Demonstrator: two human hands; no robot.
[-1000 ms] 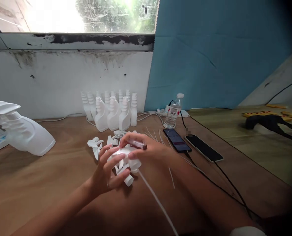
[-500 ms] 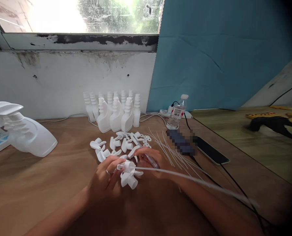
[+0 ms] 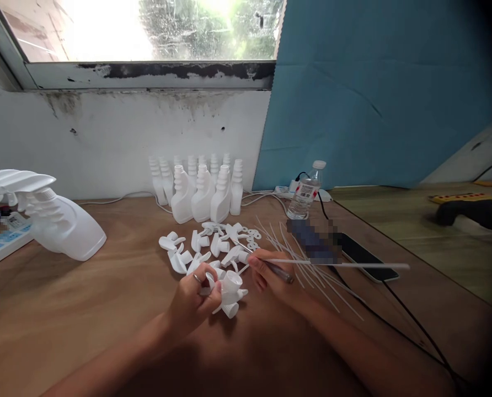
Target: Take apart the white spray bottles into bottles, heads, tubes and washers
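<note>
Above the wooden table (image 3: 105, 286), the blue sheet (image 3: 353, 110) runs off the top of your view. The head of the large white spray bottle (image 3: 64, 226) is cut off at the left edge, and the back bottles by the wall are partly hidden behind the front white bottles (image 3: 202, 193). A dark-blue object (image 3: 314, 242) near the right side of the table is blurred into blocks.

Your left hand (image 3: 194, 298) has its thumb and forefinger pinched closed on one end of a white sprayer head (image 3: 231, 282), at the near edge of the loose white parts (image 3: 219, 245); the fingers cover that end. The sprayer head is smooth, its round collar turned mostly upward.

Your right hand (image 3: 273, 270) curls closed around a slim tool (image 3: 281, 273) with a brownish handle. A thin white tube (image 3: 374, 266) stretches rightward from those fingers; you cannot tell how they grip it.

Half a second ago the tube ran from the collar, which faced right; now the tube is apart from it.
</note>
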